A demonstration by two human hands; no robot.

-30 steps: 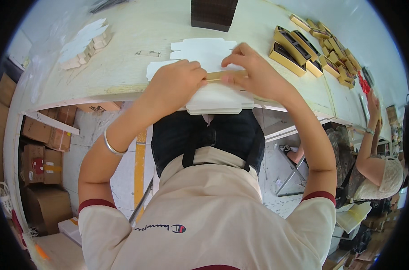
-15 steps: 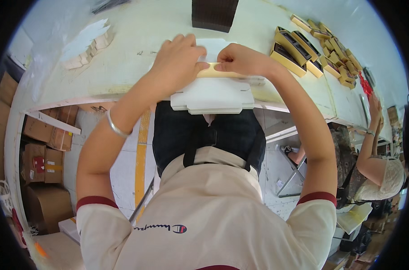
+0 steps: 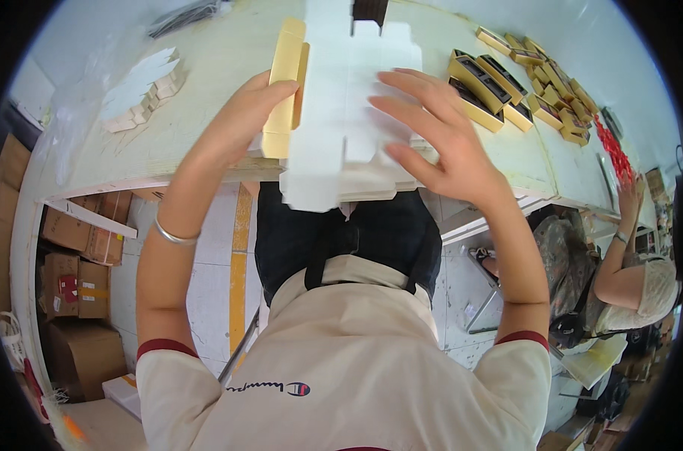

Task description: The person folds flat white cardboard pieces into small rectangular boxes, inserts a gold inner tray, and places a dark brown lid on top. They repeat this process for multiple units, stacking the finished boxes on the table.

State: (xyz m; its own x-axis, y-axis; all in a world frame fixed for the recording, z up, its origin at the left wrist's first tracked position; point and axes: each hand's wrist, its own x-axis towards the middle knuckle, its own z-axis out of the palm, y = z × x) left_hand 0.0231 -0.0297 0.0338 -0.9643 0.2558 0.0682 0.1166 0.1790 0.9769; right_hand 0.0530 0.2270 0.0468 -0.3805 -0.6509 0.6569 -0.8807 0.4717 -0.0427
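White die-cut carton blank [image 3: 356,98] lies under spread right hand [image 3: 432,135]; left hand [image 3: 240,131] grips its gold insert [image 3: 285,83].

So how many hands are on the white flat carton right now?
2: left hand grips its left edge with the gold piece; right hand lies spread on its right side.

— Where are we looking from?
— One view only, worn on the head, a fisheye pointed steeply down over the person's own chest and forearms, which come up from the lower edge.
— How close?
— Very near: the left hand [image 3: 240,131] and right hand [image 3: 439,139] fill the upper middle, right over the worktop [image 3: 206,83].
— And the edges?
— Bent. The worktop's front edge curves, a dark rim rings the picture, floor and cardboard boxes [image 3: 75,255] show at lower left, a seated co-worker [image 3: 642,278] at far right.
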